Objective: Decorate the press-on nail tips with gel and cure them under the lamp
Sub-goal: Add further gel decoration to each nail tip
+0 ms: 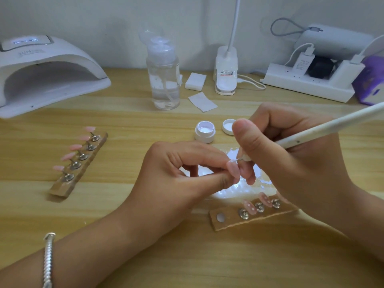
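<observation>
We work over a wooden table [135, 121], and the biggest thing on it, one white curing lamp [47, 65], sits well off to the far left of the pinch with its mouth facing us. Our left hand [176, 175] comes in from the lower left with the wrist low and the fingers curled. Thumb and forefinger pinch one pink nail tip [233, 168] so that it stands nearly upright between the two hands. Our right hand [291, 163] reaches in from the right, thumb on top and fingers wrapped round one white dotting pen [332, 126]. The pen's shaft slants up and away to the right, and its fine point touches the upper end of the pinched tip. We count two wooden holder strips. One [62, 187] lies well to the left of the pinch and carries five plain pink tips [75, 146] on five metal stands. The other [230, 222] lies just nearer us than the pinch, partly under the right hand. It shows three stands, one bare round spot and two dotted tips [249, 206]. Just beyond the pinch stand one open gel pot [204, 132] and, beside it, its one lid [228, 126]. One silver bracelet [48, 260] circles the left wrist.
</observation>
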The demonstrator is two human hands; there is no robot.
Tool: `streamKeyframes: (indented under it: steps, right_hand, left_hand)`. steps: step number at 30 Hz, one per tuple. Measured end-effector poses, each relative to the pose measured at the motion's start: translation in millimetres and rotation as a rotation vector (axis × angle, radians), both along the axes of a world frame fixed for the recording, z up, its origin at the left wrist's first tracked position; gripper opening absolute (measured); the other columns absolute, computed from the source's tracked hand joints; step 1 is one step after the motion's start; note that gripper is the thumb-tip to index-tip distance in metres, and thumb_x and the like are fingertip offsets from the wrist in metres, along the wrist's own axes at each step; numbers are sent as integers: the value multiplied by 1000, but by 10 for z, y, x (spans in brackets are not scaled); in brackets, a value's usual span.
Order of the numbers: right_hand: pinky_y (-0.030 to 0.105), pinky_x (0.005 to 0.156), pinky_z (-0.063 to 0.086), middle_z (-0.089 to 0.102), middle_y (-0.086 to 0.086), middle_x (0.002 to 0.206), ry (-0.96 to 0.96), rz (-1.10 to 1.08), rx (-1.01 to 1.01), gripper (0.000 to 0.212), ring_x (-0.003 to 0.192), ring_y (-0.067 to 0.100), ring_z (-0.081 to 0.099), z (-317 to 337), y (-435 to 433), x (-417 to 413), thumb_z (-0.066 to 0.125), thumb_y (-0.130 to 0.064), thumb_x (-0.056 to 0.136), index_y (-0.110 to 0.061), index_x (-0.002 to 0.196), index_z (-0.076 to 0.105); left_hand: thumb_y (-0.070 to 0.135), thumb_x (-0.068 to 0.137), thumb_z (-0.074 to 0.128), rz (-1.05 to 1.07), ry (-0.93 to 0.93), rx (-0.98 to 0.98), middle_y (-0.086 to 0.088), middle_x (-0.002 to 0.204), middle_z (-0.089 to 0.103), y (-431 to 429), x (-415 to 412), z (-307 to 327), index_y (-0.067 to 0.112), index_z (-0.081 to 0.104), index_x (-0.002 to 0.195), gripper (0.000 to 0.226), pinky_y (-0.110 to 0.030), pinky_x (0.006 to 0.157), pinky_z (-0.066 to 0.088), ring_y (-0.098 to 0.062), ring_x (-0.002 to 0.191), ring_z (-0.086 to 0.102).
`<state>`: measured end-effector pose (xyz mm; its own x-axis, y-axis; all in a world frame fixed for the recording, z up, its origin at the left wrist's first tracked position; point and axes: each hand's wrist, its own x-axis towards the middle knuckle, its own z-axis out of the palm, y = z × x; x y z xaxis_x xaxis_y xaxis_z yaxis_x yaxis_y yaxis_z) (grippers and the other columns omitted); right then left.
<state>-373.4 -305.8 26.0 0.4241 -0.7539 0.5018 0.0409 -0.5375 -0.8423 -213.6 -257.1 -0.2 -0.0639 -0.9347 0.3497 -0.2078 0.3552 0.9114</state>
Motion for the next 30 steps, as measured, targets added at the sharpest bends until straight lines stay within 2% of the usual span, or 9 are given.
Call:
streamKeyframes:
  steps: [17, 23, 26, 30]
  right_hand:
    - [21, 42, 45, 61, 5, 51, 17, 1, 12, 32, 40, 12, 58, -28, -17, -16, 61, -19, 92, -2, 65, 53]
    - [19, 42, 43, 58, 2, 48, -57, -4, 54, 31, 38, 16, 56, -10, -32, -22, 61, -18, 93, -12, 63, 53]
    - [21, 41, 41, 55, -4, 46, -90, 6, 51, 35, 36, 23, 52, 25, -54, -48, 60, -16, 96, -12, 62, 51]
    - [21, 42, 39, 51, -11, 45, -141, 17, 38, 36, 35, 21, 48, 107, -69, -71, 59, -15, 96, -10, 63, 46]
  left_hand:
    - [15, 78, 79, -4, 0, -11, 4, 81, 77, 0, 3, -3, 14, 80, 79, 1, -29, 57, 42, -17, 74, 70]
    - [14, 77, 80, -3, 2, -6, 2, 81, 77, 10, 5, 3, 11, 80, 78, 3, -28, 58, 43, -19, 76, 71]
    - [12, 73, 81, 2, 12, -6, 4, 78, 76, 17, 3, 7, 15, 79, 74, 4, -22, 59, 42, -12, 73, 68]
    - [13, 75, 80, 11, 2, -13, 5, 75, 75, 14, -5, 1, 16, 78, 70, 6, -21, 58, 41, -8, 69, 65]
